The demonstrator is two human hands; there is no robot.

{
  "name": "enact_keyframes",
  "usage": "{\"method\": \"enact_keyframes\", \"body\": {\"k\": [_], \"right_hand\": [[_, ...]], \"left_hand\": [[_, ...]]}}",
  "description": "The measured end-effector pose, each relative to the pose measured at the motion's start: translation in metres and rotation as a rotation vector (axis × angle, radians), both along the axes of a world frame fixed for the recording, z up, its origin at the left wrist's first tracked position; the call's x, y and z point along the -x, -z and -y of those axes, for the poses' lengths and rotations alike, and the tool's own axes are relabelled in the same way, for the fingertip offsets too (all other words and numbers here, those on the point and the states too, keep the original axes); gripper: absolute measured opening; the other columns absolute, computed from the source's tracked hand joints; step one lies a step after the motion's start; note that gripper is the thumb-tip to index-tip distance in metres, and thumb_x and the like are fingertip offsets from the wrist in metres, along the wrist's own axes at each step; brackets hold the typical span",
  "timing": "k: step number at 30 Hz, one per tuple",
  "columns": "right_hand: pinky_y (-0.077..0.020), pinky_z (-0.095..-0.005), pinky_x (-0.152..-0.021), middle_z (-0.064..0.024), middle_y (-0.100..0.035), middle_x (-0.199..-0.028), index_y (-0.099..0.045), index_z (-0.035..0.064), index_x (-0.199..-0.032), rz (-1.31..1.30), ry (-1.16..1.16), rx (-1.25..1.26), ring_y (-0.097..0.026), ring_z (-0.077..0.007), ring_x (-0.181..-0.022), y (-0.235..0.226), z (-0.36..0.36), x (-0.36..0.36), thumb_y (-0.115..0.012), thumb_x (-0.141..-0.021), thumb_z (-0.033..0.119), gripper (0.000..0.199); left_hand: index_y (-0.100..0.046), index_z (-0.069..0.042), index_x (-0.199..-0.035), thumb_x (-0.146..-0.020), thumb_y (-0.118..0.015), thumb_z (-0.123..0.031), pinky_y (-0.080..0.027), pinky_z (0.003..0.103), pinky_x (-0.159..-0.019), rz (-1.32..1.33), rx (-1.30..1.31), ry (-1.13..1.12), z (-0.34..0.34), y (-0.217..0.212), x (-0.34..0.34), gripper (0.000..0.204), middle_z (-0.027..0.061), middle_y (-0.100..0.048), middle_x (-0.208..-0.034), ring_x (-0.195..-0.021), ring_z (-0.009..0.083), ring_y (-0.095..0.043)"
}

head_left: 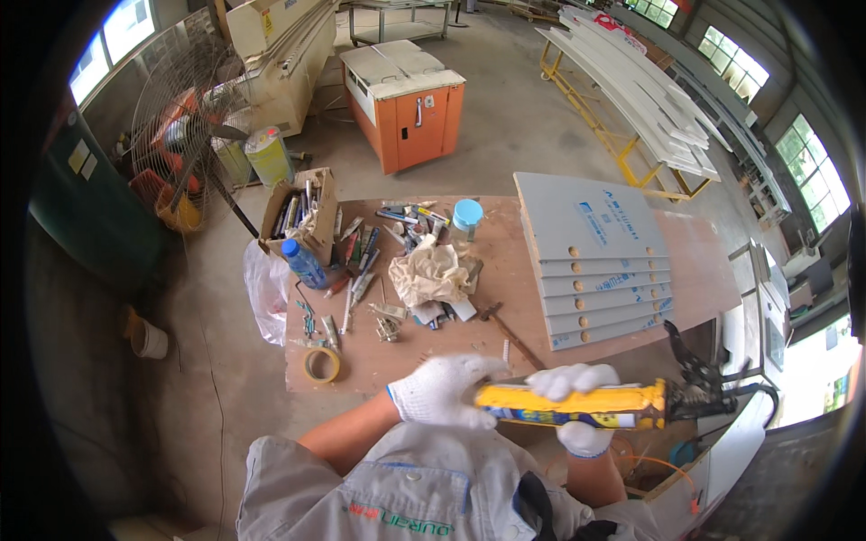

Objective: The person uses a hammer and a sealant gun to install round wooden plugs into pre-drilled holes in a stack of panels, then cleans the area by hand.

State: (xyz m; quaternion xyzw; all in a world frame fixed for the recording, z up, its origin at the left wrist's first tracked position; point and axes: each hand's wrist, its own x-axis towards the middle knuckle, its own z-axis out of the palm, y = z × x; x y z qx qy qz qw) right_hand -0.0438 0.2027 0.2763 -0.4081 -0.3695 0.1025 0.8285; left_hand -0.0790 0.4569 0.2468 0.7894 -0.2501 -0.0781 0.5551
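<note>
A yellow caulking gun (pixel 568 401) with a black handle and trigger lies level in front of my chest, a printed sealant cartridge showing in its barrel. My right hand (pixel 577 401), in a white knit glove, is closed around the barrel, the fingers over the top and part of the hand below. At the barrel's left end is my gloved left hand (pixel 442 388), its fingers smeared by motion. Whether they grip the tip is unclear, and the tip itself is hidden. Just beyond the barrel, a wooden-handled hammer (pixel 512 335) rests on the brown work table (pixel 424 356).
Grey panels with round holes (pixel 595 243) are stacked on the table's right. To the left lie a crumpled cloth (pixel 433 273), tape roll (pixel 322 364), blue bottle (pixel 304 263), and tube box (pixel 302 212). An orange cabinet (pixel 419 126) and large fan (pixel 185 135) stand beyond.
</note>
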Motion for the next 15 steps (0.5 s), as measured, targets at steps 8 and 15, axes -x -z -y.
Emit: {"method": "enact_keyframes", "body": {"k": [8, 15], "right_hand": [[-0.0537, -0.0477, -0.097, -0.0052, -0.064, -0.103, -0.055, 0.0137, -0.119, -0.156, 0.443, -0.194, -0.064, -0.0249, -0.097, -0.018, 0.126, 0.055, -0.080, -0.084, 0.015, 0.044], [-0.0493, -0.0452, -0.101, -0.0040, -0.062, -0.106, -0.054, 0.0135, -0.122, -0.271, 0.525, -0.269, -0.061, -0.0229, -0.103, 0.002, 0.224, 0.099, -0.073, -0.087, 0.014, 0.039]], "left_hand": [[-0.073, -0.004, -0.111, -0.095, -0.075, -0.019, -0.056, 0.043, -0.081, 0.178, 0.061, -0.012, 0.083, 0.036, 0.026, 0.022, 0.0128, -0.071, -0.095, -0.092, 0.0337, -0.068], [-0.075, -0.002, -0.096, -0.097, -0.072, -0.016, -0.057, 0.037, -0.075, -0.115, 0.159, 0.064, 0.167, 0.055, 0.061, 0.014, 0.0108, -0.072, -0.089, -0.082, 0.0247, -0.071]]}}
